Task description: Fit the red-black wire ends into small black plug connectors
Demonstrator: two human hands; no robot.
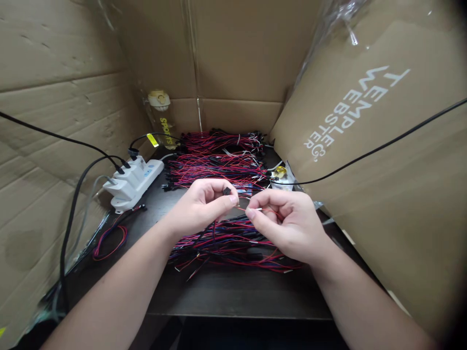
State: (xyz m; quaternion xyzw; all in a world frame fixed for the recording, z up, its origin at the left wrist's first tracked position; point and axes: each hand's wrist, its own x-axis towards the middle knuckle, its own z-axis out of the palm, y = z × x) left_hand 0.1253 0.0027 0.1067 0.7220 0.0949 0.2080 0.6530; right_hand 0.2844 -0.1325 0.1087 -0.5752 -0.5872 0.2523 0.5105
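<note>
My left hand (204, 204) pinches a small black connector (226, 191) between thumb and forefinger. My right hand (286, 221) is closed on a thin red wire (242, 209), which spans the small gap between my fingertips. A short white piece (259, 209) shows on the wire beside my right thumb. Both hands hover over the nearest pile of wire harnesses (226, 250), made of red, blue and black leads. Some dark leads hang down below my left hand. Whether the wire's end sits in the connector is too small to tell.
Behind my hands lie two more bundles of harnesses (219, 170). A white power strip (134, 180) with black cords stands left, near a loose coiled harness (111, 241). A bottle (160, 114) stands at the back. Cardboard walls (383, 146) enclose the dark table (237, 296).
</note>
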